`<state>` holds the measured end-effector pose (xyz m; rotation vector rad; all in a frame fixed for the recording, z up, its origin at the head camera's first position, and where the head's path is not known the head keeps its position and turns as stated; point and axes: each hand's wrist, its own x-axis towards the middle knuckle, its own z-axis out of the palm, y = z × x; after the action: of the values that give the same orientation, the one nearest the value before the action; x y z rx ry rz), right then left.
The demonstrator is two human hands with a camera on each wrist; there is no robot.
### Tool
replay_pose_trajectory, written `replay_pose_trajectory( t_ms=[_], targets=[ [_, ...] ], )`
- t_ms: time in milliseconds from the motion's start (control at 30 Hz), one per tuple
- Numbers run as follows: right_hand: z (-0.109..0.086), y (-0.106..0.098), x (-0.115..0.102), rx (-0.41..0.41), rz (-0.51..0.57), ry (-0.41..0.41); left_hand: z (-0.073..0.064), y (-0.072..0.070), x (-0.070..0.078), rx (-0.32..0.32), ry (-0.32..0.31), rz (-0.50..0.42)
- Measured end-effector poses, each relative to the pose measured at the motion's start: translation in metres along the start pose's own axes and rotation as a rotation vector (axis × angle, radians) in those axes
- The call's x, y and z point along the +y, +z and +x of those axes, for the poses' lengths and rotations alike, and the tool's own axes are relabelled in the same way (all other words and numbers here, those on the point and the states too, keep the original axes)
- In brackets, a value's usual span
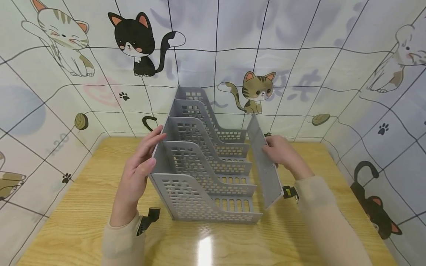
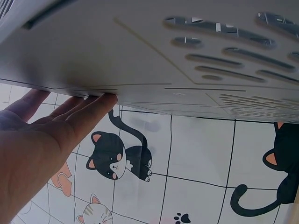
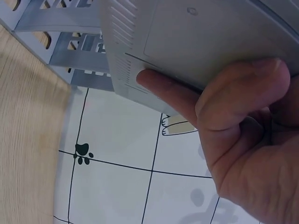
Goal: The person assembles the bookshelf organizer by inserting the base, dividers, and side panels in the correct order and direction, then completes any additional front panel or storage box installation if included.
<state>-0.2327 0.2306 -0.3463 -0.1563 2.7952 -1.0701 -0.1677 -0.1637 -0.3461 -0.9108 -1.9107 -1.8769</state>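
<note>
A grey plastic file rack [image 1: 199, 199] with several perforated dividers [image 1: 186, 155] stands on the table. My left hand [image 1: 134, 173] rests against the rack's tall left side, with its fingers extended along that wall. In the left wrist view, the left fingertips [image 2: 106, 99] touch the edge of the slotted grey wall [image 2: 140, 60]. On the rack's right, my right hand [image 1: 281, 151] grips a separate long grey panel [image 1: 264, 166] by its edge. This panel stands tilted beside the low front ends of the dividers. In the right wrist view, thumb and fingers lie against the panel [image 3: 187, 42].
The wood-grain table [image 1: 229, 244] extends around the rack. Behind it and at both sides hangs a white gridded covering [image 1: 199, 66] with cartoon cats. A small black wrist camera [image 1: 154, 214] sits by the left cuff, another camera [image 1: 289, 192] by the right cuff.
</note>
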Motion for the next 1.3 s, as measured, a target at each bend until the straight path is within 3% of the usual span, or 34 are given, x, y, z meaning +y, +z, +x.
replay_pose_trajectory(
  t_ms=[867, 1300],
  targets=[
    [0.004, 0.008, -0.002, -0.079, -0.031, -0.009, -0.001, 0.001, 0.001, 0.002, -0.020, 0.005],
    [0.003, 0.016, -0.010, -0.068, -0.097, 0.007, 0.001, 0.001, 0.000, 0.009, -0.004, 0.006]
  ],
)
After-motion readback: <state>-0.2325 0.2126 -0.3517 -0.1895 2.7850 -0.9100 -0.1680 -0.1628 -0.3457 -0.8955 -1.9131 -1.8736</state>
